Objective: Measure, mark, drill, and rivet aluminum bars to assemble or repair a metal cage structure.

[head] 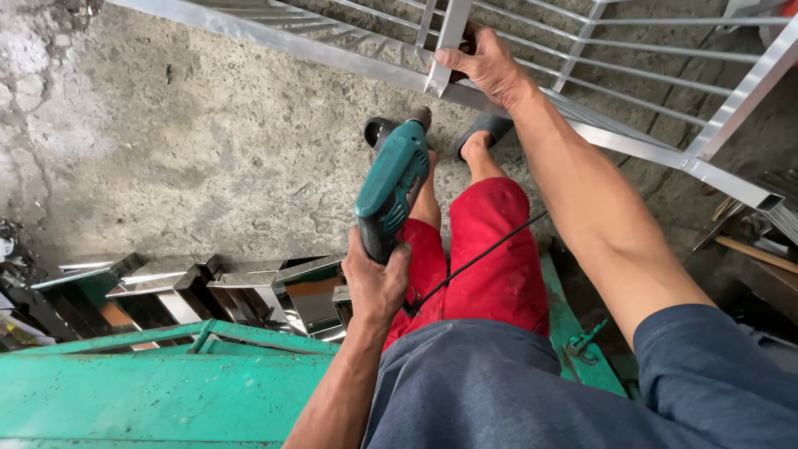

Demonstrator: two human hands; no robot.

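The person's left hand (376,281) is wrapped tight round the handle of a teal power drill (392,185), its nose pointing up and away from the body toward the metal frame just beyond it. A black cord (474,259) runs from below that hand across the red shorts (490,258). The right hand (486,65), arm stretched out ahead, is closed over an upright bar of the aluminium grille frame (453,33), thumb on the near face and fingers curled behind it, right where the bar meets the long lower rail (332,54). Between the two hands, lower down, the feet in dark sandals (486,129) stand on the rough concrete floor (208,141). Left of the drill hand lie short cut lengths of shiny metal tube (241,291), and nearer the body a green painted bench (150,391).
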